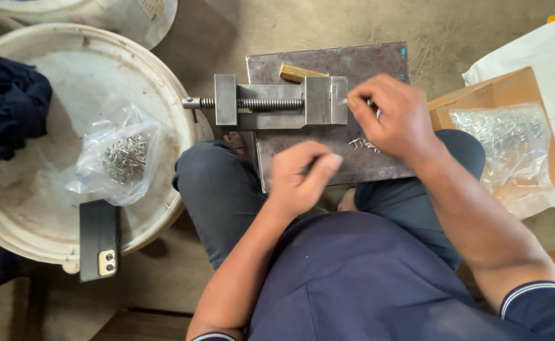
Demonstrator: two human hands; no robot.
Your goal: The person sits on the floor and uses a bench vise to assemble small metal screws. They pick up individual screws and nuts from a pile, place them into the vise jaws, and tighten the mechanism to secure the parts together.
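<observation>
A small steel vise [271, 104] lies on a grey metal plate [366, 63] between my knees. My right hand [394, 120] pinches a tiny metal piece [343, 101] right at the vise's jaw end. A few small metal pieces [361, 144] lie on the plate under that hand. My left hand [303, 177] hovers over the plate's near edge with its fingers curled around something small and dark that I cannot make out. A brass-coloured block [299, 73] rests behind the vise.
A white bucket lid [12, 208] at left carries a clear bag of small metal parts [123, 158], a dark phone [99, 240] and a dark blue cloth [9, 104]. A cardboard box [498, 88] at right holds another bag of parts [511, 151].
</observation>
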